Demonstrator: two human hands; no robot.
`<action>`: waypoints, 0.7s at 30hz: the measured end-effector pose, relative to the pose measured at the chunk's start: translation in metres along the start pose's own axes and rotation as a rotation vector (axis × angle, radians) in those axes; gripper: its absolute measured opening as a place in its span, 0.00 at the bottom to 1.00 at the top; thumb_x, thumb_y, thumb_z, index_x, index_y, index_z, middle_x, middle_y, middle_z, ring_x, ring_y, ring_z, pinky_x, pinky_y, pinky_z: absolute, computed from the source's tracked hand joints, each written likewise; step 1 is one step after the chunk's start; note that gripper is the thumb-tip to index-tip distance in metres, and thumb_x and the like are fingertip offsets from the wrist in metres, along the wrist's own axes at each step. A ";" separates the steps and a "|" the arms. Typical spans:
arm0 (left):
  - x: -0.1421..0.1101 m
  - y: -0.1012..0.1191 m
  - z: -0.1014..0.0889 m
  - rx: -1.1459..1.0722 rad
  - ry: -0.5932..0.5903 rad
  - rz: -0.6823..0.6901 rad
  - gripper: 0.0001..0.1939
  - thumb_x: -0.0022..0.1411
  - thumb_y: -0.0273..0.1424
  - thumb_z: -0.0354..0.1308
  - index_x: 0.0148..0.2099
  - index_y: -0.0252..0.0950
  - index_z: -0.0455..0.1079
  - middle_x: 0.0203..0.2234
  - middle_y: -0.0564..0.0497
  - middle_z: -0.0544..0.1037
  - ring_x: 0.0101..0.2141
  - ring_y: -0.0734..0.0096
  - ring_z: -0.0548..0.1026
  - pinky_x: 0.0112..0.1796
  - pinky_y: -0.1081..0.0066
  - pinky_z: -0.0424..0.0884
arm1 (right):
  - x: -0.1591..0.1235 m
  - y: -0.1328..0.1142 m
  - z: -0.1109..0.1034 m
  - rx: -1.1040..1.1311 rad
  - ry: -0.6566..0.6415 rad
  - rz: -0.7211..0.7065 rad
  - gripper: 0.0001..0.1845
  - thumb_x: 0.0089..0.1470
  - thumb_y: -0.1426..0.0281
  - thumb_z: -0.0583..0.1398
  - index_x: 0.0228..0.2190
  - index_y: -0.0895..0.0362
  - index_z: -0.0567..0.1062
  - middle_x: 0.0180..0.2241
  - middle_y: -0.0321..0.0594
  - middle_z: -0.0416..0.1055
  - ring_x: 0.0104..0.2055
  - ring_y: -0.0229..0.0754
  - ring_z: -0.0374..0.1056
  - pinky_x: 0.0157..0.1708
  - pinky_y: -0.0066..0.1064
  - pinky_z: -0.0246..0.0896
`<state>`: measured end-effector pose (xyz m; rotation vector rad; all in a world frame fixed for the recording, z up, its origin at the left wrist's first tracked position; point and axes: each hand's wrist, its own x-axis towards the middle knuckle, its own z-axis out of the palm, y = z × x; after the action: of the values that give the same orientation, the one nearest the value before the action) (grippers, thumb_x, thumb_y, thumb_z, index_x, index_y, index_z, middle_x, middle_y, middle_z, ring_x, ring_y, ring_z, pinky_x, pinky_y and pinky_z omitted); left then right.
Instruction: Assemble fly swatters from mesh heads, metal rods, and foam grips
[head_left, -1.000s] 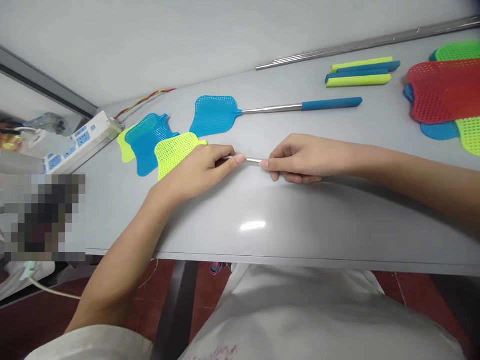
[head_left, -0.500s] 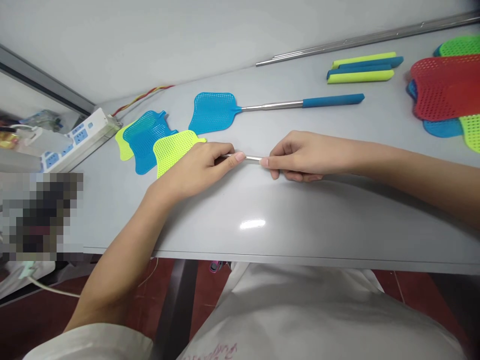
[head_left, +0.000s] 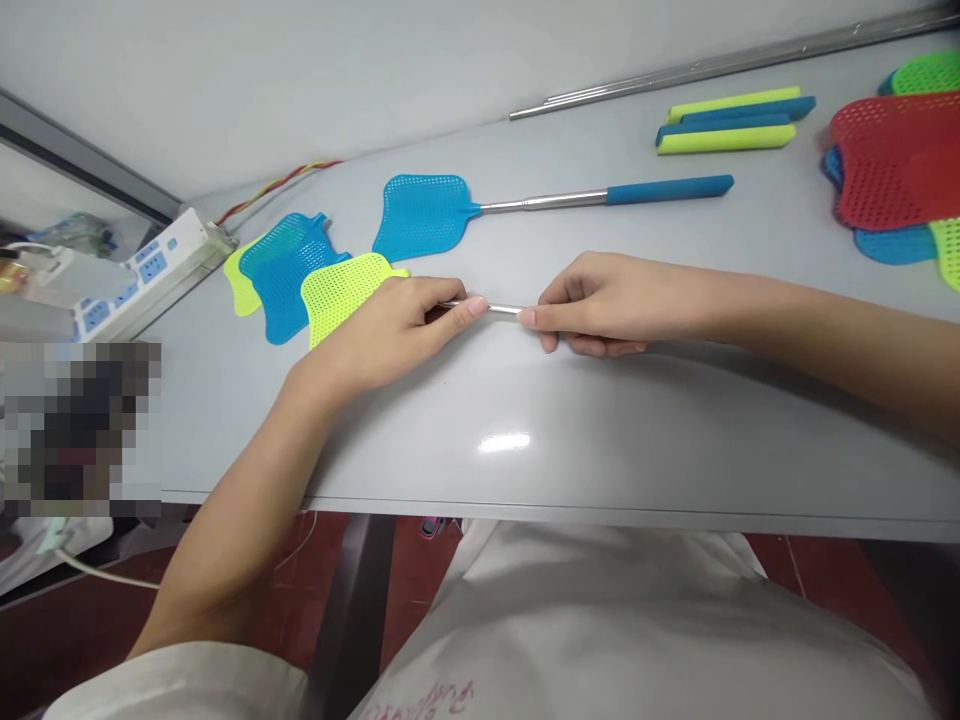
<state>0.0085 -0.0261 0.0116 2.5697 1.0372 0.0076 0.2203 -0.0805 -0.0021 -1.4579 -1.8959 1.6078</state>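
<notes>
My left hand (head_left: pixel 390 330) and my right hand (head_left: pixel 600 305) both pinch a thin silver metal rod (head_left: pixel 504 309) just above the grey table (head_left: pixel 525 420). Only a short stretch of the rod shows between the fingertips. The rod's left end runs under my left hand toward a yellow-green swatter head (head_left: pixel 341 290); whether they are joined is hidden. Both hands have their fingers closed round the rod.
Behind the hands lies a whole blue fly swatter (head_left: pixel 525 205). Blue and yellow heads (head_left: pixel 281 270) are stacked at the left, by a power strip (head_left: pixel 142 275). Foam grips (head_left: pixel 731 125) and long metal rods (head_left: pixel 712 65) lie at the back; red, blue, green heads (head_left: pixel 892 175) at the right.
The hands keep the same grip on the rod. The view has shifted slightly, so everything sits a little higher in the picture.
</notes>
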 end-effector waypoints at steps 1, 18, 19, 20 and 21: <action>0.000 0.000 0.000 -0.002 0.002 -0.002 0.19 0.62 0.42 0.43 0.23 0.36 0.59 0.16 0.56 0.58 0.19 0.76 0.56 0.21 0.72 0.50 | 0.000 0.000 0.000 0.001 0.002 0.001 0.20 0.53 0.55 0.55 0.22 0.58 0.70 0.12 0.31 0.59 0.11 0.28 0.50 0.12 0.25 0.44; 0.002 -0.001 0.001 0.007 0.009 0.062 0.19 0.63 0.40 0.42 0.23 0.36 0.57 0.16 0.55 0.59 0.20 0.74 0.58 0.24 0.71 0.53 | 0.000 -0.001 0.001 -0.004 0.002 0.016 0.19 0.52 0.56 0.55 0.22 0.59 0.69 0.12 0.31 0.59 0.11 0.28 0.51 0.11 0.23 0.46; 0.002 -0.001 0.001 0.001 0.001 0.085 0.19 0.64 0.39 0.41 0.23 0.36 0.57 0.17 0.55 0.60 0.21 0.74 0.59 0.25 0.71 0.54 | 0.000 -0.002 0.001 -0.005 -0.002 0.017 0.19 0.53 0.56 0.55 0.22 0.59 0.69 0.11 0.31 0.59 0.11 0.28 0.51 0.11 0.23 0.46; 0.002 -0.001 0.000 0.005 -0.011 0.110 0.19 0.64 0.39 0.39 0.24 0.35 0.57 0.17 0.55 0.61 0.21 0.74 0.60 0.27 0.70 0.55 | 0.001 -0.002 0.001 -0.007 -0.007 0.013 0.19 0.53 0.56 0.54 0.22 0.59 0.69 0.11 0.31 0.59 0.11 0.28 0.51 0.11 0.23 0.47; 0.001 -0.001 -0.001 0.014 -0.024 0.133 0.20 0.65 0.38 0.38 0.24 0.35 0.58 0.18 0.55 0.63 0.22 0.74 0.61 0.30 0.70 0.56 | 0.001 -0.002 0.001 -0.008 -0.016 0.004 0.20 0.53 0.56 0.54 0.23 0.59 0.69 0.12 0.31 0.59 0.11 0.28 0.52 0.11 0.23 0.47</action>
<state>0.0084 -0.0247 0.0124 2.6402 0.8598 0.0040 0.2183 -0.0802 -0.0006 -1.4578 -1.9107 1.6201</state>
